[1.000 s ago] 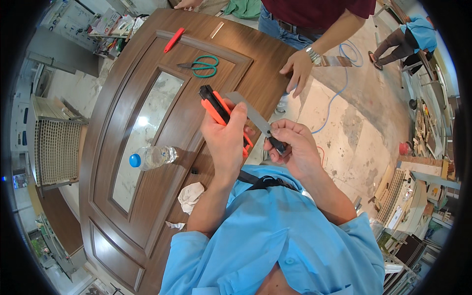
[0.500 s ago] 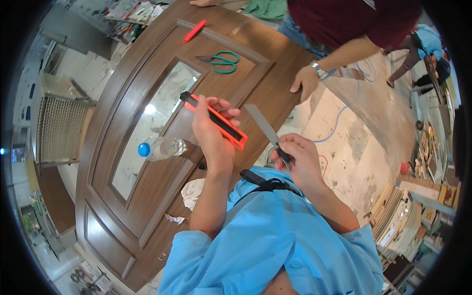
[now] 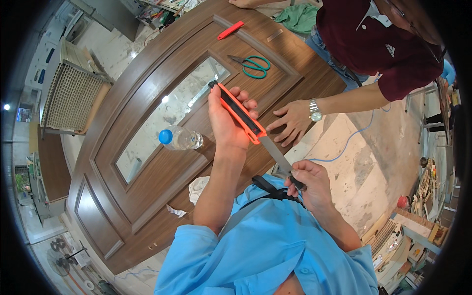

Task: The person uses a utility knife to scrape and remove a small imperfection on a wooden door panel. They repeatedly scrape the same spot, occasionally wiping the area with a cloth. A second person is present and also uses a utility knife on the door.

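An orange-red utility knife handle with a black channel lies in my left hand, my fingers curled round it. Pinched in my right hand is a flat grey blade, gripped at its black end piece. The blade's other end meets the lower end of the handle; how far it sits inside cannot be made out. Below both hands spreads a brown wooden door with a long glass pane. A clear bottle with a blue cap lies on it, left of my left wrist.
Green-handled scissors and a red cutter lie farther up the door. Crumpled white paper is beside my left forearm. A co-worker's hand rests on the door's right edge. A blue hose crosses the floor.
My right hand has brought the blade to the handle's lower end; they were apart before. The co-worker leans closer, hand farther over the door. The whole view has shifted.
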A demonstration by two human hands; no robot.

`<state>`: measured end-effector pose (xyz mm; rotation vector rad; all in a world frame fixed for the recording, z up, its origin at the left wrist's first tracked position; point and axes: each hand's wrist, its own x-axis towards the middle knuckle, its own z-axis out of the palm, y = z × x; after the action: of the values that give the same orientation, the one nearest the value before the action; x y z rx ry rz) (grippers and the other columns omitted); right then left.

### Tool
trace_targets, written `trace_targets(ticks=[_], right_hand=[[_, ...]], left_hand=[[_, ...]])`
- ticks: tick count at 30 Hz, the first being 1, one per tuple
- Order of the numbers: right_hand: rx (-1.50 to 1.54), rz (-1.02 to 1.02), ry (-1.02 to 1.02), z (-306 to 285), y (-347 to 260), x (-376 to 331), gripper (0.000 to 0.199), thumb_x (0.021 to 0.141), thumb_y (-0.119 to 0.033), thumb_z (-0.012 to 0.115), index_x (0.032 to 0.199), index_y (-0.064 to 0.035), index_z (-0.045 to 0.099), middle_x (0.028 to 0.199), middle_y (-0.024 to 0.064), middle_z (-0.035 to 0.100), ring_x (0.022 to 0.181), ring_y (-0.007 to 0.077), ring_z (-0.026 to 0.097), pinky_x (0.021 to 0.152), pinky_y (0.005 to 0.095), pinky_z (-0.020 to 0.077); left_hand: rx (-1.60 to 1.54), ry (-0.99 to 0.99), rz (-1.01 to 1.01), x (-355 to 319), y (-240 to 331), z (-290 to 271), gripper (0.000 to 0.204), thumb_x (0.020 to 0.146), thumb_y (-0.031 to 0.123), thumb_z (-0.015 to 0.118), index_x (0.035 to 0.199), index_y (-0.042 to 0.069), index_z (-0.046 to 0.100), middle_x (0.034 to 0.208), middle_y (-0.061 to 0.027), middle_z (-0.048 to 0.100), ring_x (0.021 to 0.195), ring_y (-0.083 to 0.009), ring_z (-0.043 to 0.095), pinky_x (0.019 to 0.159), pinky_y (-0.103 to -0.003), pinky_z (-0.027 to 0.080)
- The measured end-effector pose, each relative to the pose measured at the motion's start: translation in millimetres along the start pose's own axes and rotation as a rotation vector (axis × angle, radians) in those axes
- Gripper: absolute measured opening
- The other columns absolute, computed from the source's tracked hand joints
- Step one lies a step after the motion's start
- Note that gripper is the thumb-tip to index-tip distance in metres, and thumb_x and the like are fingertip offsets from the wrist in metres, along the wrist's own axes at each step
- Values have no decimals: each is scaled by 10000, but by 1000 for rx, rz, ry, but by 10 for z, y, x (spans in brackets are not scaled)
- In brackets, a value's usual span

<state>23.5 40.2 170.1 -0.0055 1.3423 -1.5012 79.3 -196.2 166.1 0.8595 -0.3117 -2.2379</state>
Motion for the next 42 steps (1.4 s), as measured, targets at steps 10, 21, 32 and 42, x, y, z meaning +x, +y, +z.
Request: trace_targets(ticks=[10, 21, 32, 42], right_hand=[[-62, -13, -1, 70, -4, 41, 131, 975, -100, 616, 1022, 17, 653, 796, 133, 727, 585, 143, 668, 528, 259, 504], [-8, -43, -70, 194, -50, 226, 130, 982, -114, 622, 1023, 8, 639, 814, 139, 726, 597, 147, 677, 532, 255, 520], [93, -193, -321, 195, 53, 254, 314, 978, -91, 708, 1232, 47, 587, 1050, 163, 725, 838, 187, 723, 745, 286, 584], [60, -300, -330, 70, 225, 326, 376, 928, -71, 766, 1152, 18, 479, 1041, 193, 714, 898, 214, 742, 811, 344, 628]], left_hand=[[42, -26, 55, -98, 11, 41, 482, 1044, 536, 495, 965, 66, 564, 823, -79, 606, 629, -224, 613, 470, -318, 479], [152, -126, -7, -278, -253, 55, 523, 1036, 588, 491, 1021, 69, 553, 791, -73, 606, 581, -179, 618, 464, -284, 469], [151, -72, 116, -395, -220, 41, 473, 1055, 542, 468, 981, 84, 561, 742, -66, 574, 523, -194, 559, 424, -296, 406], [138, -61, 5, -533, -350, 51, 458, 1069, 525, 443, 980, 87, 542, 761, -71, 552, 511, -191, 528, 414, -303, 389]])
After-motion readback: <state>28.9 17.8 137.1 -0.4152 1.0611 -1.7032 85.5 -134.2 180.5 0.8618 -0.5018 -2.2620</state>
